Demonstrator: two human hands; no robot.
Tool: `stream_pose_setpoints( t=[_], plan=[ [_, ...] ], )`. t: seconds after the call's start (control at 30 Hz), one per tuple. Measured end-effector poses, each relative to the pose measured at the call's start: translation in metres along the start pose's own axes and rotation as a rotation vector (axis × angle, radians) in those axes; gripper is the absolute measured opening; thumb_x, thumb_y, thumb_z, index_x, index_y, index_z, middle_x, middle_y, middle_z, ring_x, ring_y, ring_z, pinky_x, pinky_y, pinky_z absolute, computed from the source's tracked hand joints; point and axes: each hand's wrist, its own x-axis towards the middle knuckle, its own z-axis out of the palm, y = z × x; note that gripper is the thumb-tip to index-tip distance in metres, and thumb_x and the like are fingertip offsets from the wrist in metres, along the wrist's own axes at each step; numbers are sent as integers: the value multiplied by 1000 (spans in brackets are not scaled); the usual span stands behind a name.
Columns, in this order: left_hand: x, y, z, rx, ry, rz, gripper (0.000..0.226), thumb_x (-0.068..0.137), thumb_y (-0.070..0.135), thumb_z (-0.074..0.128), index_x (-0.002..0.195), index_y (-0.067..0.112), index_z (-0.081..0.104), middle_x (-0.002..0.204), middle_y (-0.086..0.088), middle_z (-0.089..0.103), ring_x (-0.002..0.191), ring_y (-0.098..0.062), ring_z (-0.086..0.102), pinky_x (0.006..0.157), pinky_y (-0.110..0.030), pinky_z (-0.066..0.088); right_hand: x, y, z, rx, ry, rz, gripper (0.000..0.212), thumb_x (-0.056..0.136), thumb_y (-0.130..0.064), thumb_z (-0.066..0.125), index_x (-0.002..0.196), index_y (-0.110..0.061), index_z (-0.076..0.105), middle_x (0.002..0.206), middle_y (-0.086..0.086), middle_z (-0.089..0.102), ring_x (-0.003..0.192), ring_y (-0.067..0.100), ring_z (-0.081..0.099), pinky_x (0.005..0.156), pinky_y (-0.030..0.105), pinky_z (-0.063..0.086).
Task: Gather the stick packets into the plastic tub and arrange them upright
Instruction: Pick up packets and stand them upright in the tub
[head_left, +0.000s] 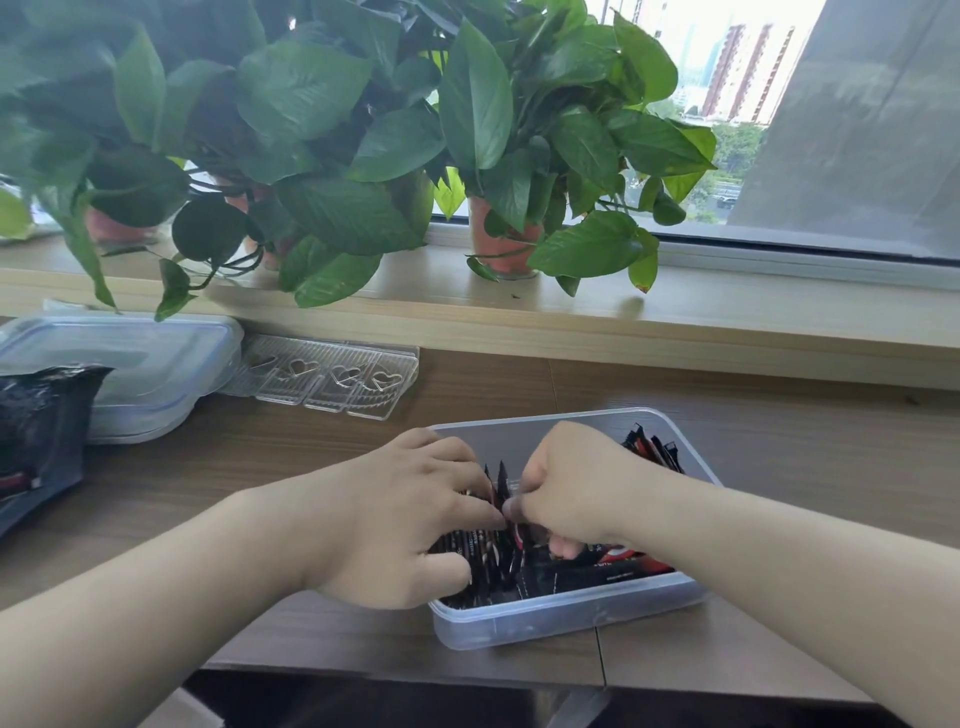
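A clear plastic tub (566, 616) stands on the wooden table near its front edge. Inside it are several black and red stick packets (597, 569); some lie flat at the front right, some stand on edge at the left, and a few lean at the back right corner (655, 451). My left hand (400, 525) reaches into the tub's left side, its fingers curled over the standing packets. My right hand (576, 488) is in the middle of the tub, fingers curled and pinching packets. Both hands hide much of the tub's inside.
A black foil bag (39, 431) lies at the left edge, partly on a blue-tinted plastic lid (156, 364). A clear tray with heart shapes (332, 376) sits behind. Potted plants (498, 244) line the window sill, leaves hanging over the lid.
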Motion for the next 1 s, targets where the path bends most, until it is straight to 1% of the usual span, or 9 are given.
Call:
stream_pose_setpoints(
  t=[0.07, 0.17, 0.4, 0.5, 0.6, 0.73, 0.8, 0.93, 1.0],
  plan=[
    [-2, -2, 0, -24, 23, 5, 70, 73, 48, 25, 127, 26, 63, 135, 12, 59, 132, -9, 38, 112, -28, 15, -1, 2, 1, -118, 0, -19, 29, 93, -36, 64, 75, -15, 72, 69, 6, 74, 46, 13, 56, 61, 22, 54],
    [-4, -4, 1, -23, 10, 10, 73, 74, 47, 24, 129, 20, 63, 141, 9, 57, 136, -8, 35, 115, -24, 13, 0, 3, 4, -120, -4, -49, 27, 89, -43, 68, 90, -18, 79, 67, 0, 72, 42, 10, 51, 50, 17, 44],
    [1, 1, -1, 10, -51, 26, 82, 70, 47, 19, 146, 26, 41, 158, 10, 34, 143, -9, 24, 120, -34, 11, 1, 6, -5, -364, -96, -304, 31, 97, -37, 54, 82, -18, 74, 57, -4, 53, 58, 13, 49, 62, 26, 41],
    [6, 1, -5, -19, -107, 18, 74, 71, 45, 22, 138, 26, 44, 145, 9, 50, 142, -7, 25, 120, -36, 10, -1, 8, -15, -474, -171, -400, 24, 95, -24, 51, 98, -25, 75, 65, -8, 58, 62, 11, 47, 62, 21, 36],
    [10, 1, -7, -10, -137, 17, 57, 75, 38, 35, 130, 26, 45, 131, 7, 58, 134, -9, 34, 118, -38, 18, 1, 9, -19, -638, -144, -496, 38, 91, -15, 51, 120, -30, 69, 60, -8, 49, 60, 11, 44, 61, 19, 33],
    [10, 0, -4, 30, -118, 42, 61, 76, 39, 35, 137, 32, 42, 131, 11, 58, 127, -12, 38, 114, -37, 23, 6, 8, -21, -805, -106, -550, 37, 84, -16, 59, 116, -30, 71, 54, -11, 38, 58, 14, 44, 52, 20, 34],
    [11, 0, -3, 57, -126, 38, 71, 73, 44, 25, 142, 38, 42, 138, 15, 54, 128, -12, 36, 114, -37, 23, 8, 6, -21, -863, -108, -552, 32, 83, -17, 61, 108, -30, 74, 60, -10, 43, 63, 16, 49, 55, 22, 38],
    [13, 1, -3, 102, -135, 29, 77, 68, 48, 17, 139, 42, 45, 133, 17, 53, 125, -12, 36, 111, -39, 25, 10, 0, -22, -859, -135, -589, 26, 84, -16, 65, 104, -29, 75, 107, -8, 54, 86, 19, 55, 73, 34, 52],
    [14, 3, -4, 116, -129, 37, 76, 68, 48, 16, 136, 40, 50, 131, 16, 54, 123, -13, 35, 111, -39, 24, 14, 3, -22, -851, -145, -600, 29, 83, -12, 63, 103, -30, 75, 107, -9, 63, 89, 21, 62, 76, 37, 56]
  ],
)
